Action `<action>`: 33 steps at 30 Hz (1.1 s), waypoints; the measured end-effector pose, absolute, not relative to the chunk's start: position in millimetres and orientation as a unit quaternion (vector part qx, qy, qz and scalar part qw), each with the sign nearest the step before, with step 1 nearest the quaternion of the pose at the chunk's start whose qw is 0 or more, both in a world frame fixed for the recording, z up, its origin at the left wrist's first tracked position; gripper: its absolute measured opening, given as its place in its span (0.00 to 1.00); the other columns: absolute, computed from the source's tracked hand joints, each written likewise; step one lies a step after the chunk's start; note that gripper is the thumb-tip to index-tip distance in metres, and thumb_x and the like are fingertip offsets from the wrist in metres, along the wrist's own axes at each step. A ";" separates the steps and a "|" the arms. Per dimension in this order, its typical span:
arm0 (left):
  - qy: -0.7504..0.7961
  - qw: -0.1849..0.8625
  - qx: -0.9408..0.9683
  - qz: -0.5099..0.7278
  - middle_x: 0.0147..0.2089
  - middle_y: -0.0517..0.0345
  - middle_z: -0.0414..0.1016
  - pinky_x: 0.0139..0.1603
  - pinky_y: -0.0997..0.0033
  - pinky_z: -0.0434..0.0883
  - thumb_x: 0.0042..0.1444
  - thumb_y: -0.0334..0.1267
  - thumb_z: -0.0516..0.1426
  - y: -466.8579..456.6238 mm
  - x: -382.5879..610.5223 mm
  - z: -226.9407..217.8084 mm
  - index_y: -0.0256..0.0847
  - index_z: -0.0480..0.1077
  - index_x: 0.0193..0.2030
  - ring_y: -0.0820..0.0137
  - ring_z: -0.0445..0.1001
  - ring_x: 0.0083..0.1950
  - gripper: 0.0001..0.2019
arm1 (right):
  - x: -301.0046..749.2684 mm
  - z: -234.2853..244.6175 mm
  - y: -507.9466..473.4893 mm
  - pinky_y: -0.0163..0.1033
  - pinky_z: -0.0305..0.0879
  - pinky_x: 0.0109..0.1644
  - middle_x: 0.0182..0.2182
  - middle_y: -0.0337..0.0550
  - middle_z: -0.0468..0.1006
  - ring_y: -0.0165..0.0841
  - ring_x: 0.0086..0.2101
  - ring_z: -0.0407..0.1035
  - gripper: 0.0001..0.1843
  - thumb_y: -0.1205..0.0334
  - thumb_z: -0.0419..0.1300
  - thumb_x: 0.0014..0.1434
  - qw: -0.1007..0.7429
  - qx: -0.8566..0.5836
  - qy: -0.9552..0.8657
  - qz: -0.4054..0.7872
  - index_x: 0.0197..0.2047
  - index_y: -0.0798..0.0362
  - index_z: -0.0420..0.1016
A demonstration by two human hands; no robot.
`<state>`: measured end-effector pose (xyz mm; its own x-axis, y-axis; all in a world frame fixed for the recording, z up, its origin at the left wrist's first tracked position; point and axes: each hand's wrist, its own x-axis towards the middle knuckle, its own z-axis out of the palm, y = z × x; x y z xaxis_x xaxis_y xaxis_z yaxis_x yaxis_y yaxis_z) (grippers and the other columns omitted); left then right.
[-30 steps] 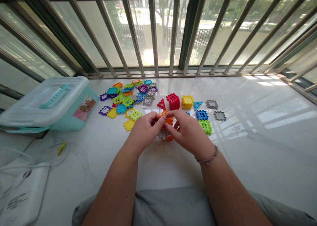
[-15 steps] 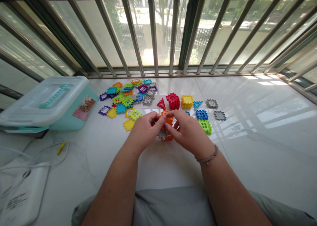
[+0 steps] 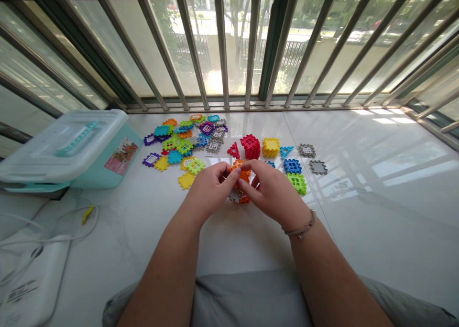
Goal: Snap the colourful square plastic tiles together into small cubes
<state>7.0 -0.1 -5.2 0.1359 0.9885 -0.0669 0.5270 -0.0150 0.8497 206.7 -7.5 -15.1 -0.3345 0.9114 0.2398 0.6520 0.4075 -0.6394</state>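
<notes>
Left hand (image 3: 210, 193) and right hand (image 3: 270, 193) pinching half-built orange block cube (image 3: 244, 175); red cube (image 3: 250, 147), yellow cube (image 3: 270, 147) assembled; loose tile heap (image 3: 175, 147) remaining.

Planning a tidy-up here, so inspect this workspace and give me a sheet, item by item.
surface: glossy white marble-look slab, with sunlight patches.
job's things: orange interlocking plastic block assembly with a grey tile on it, held between both hands.
clutter: loose multicoloured plastic tiles, a red cube, a yellow cube, and a teal storage box with a pale lid.
grippers: left hand and right hand, fingers on the orange assembly.
cables: white cable looped near a white device.
surroundings: metal window bars before glass, with trees outside.
</notes>
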 end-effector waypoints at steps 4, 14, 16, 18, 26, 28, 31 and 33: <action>0.589 0.379 0.652 0.290 0.31 0.60 0.80 0.33 0.66 0.63 0.69 0.60 0.59 -0.1 7.4 -5.6 0.44 0.75 0.35 0.66 0.74 0.33 0.21 | 206.5 -14.4 -7.8 0.42 0.69 0.43 0.52 0.45 0.85 0.35 0.37 0.77 0.11 0.60 0.66 0.73 0.284 -0.502 -0.786 0.224 0.57 0.48 0.77; 0.591 0.370 0.660 0.282 0.30 0.60 0.80 0.33 0.66 0.63 0.69 0.60 0.59 1.3 7.0 -7.0 0.44 0.74 0.34 0.66 0.74 0.32 0.22 | 205.4 -13.7 -8.1 0.42 0.68 0.43 0.53 0.45 0.85 0.34 0.36 0.76 0.12 0.61 0.65 0.73 0.273 -0.509 -0.783 0.231 0.58 0.49 0.77; 0.591 0.370 0.660 0.280 0.30 0.60 0.80 0.33 0.66 0.63 0.69 0.60 0.59 1.5 7.0 -7.9 0.44 0.74 0.34 0.66 0.74 0.32 0.22 | 205.6 -13.7 -8.0 0.42 0.68 0.43 0.52 0.45 0.85 0.35 0.36 0.76 0.12 0.61 0.65 0.73 0.273 -0.509 -0.783 0.231 0.58 0.49 0.77; 0.592 0.370 0.660 0.277 0.30 0.61 0.79 0.33 0.66 0.63 0.69 0.61 0.58 1.5 7.0 -8.6 0.44 0.73 0.33 0.67 0.74 0.32 0.23 | 205.6 -13.8 -8.1 0.42 0.68 0.43 0.52 0.45 0.85 0.34 0.36 0.76 0.12 0.61 0.65 0.73 0.271 -0.510 -0.783 0.233 0.58 0.49 0.78; 0.597 0.364 0.664 0.266 0.30 0.61 0.79 0.33 0.66 0.63 0.69 0.62 0.58 1.0 7.2 -7.8 0.44 0.73 0.33 0.67 0.73 0.32 0.23 | 205.3 -14.3 -9.0 0.42 0.68 0.44 0.51 0.44 0.86 0.35 0.36 0.76 0.12 0.61 0.66 0.73 0.266 -0.510 -0.783 0.234 0.58 0.49 0.78; 0.599 0.359 0.666 0.264 0.30 0.61 0.78 0.33 0.66 0.62 0.69 0.62 0.58 0.9 7.6 -7.4 0.44 0.72 0.33 0.67 0.72 0.32 0.23 | 205.4 -14.5 -8.7 0.42 0.68 0.44 0.51 0.43 0.86 0.35 0.36 0.77 0.12 0.60 0.66 0.73 0.265 -0.510 -0.784 0.234 0.58 0.49 0.77; 0.600 0.360 0.664 0.263 0.29 0.61 0.78 0.33 0.65 0.63 0.69 0.61 0.58 0.8 8.1 -7.2 0.44 0.72 0.33 0.66 0.72 0.32 0.23 | 205.4 -14.2 -8.4 0.42 0.67 0.44 0.51 0.44 0.86 0.35 0.36 0.77 0.11 0.60 0.66 0.73 0.266 -0.512 -0.783 0.234 0.57 0.49 0.77; 0.599 0.362 0.664 0.264 0.29 0.61 0.78 0.33 0.65 0.63 0.68 0.61 0.58 0.9 8.1 -7.1 0.44 0.72 0.32 0.66 0.72 0.32 0.23 | 205.2 -13.7 -8.4 0.42 0.67 0.44 0.50 0.44 0.86 0.35 0.36 0.77 0.11 0.60 0.66 0.73 0.266 -0.513 -0.782 0.235 0.57 0.49 0.77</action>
<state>8.1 0.9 -7.1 0.1424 0.9863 -0.0835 0.6045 -0.0199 0.7963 205.2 -8.4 -13.7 -0.3336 0.9263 0.1751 0.6772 0.3646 -0.6391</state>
